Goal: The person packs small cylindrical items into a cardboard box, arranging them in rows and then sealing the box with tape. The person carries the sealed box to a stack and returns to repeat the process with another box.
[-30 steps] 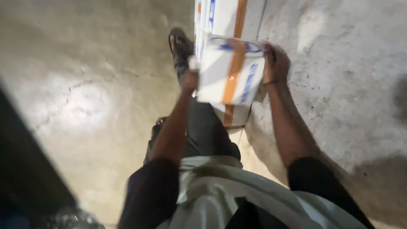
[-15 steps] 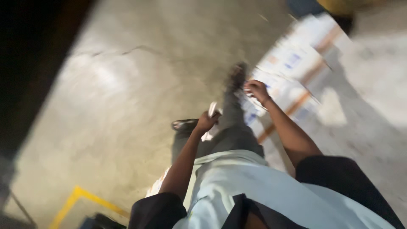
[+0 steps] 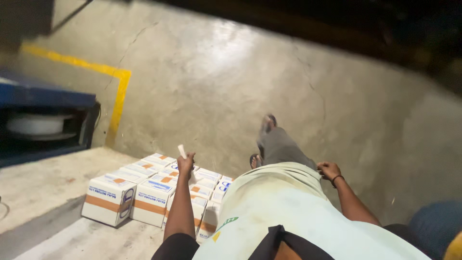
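A: Low in the frame, what is each hand doing?

B: The left hand [image 3: 186,161] is closed around a small white stick-like object [image 3: 182,150], perhaps a marker or a rolled slip; the view is too soft to be sure. It pokes up out of the fist, just above the boxes. The right hand [image 3: 329,170] hangs loosely curled at the person's side, with a dark band at the wrist and nothing in it.

A: How would the white thing handle?

B: I judge it light and stiff, easy to keep in a fist or pinch near its middle.

A: And the cartons?

B: White cardboard cartons [image 3: 144,195] with orange tape sit packed together in rows at lower left on the pale platform [image 3: 43,183]. I count about ten, some hidden behind the arm. They look rigid, best gripped by two opposite sides.

A: Farther off?

B: One sandalled foot [image 3: 267,123] over the concrete floor [image 3: 216,82], a yellow painted line [image 3: 115,96] at upper left, and one blue machine [image 3: 43,120] at the left edge.
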